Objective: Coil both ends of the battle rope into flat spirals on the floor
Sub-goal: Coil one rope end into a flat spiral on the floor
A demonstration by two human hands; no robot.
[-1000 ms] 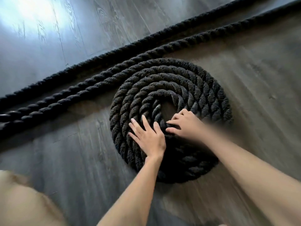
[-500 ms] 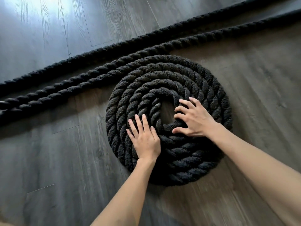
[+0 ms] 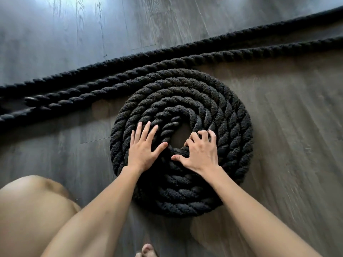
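The left forearm [image 3: 104, 206] and right forearm [image 3: 250, 206] are bare to the wrists, as are the left hand [image 3: 143, 151] and right hand [image 3: 199, 154]. A bare knee [image 3: 31, 210] shows lower left, bare toes [image 3: 147, 250] at the bottom edge.

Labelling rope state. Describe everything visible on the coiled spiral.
The spiral is thick, black, fuzzy twisted rope, several turns lying flat on the grey wood floor, with a gap at its centre. Its outer turn trails left beside two straight runs. The left hand presses flat on inner turns; the right hand hooks bent fingers on the innermost turn.
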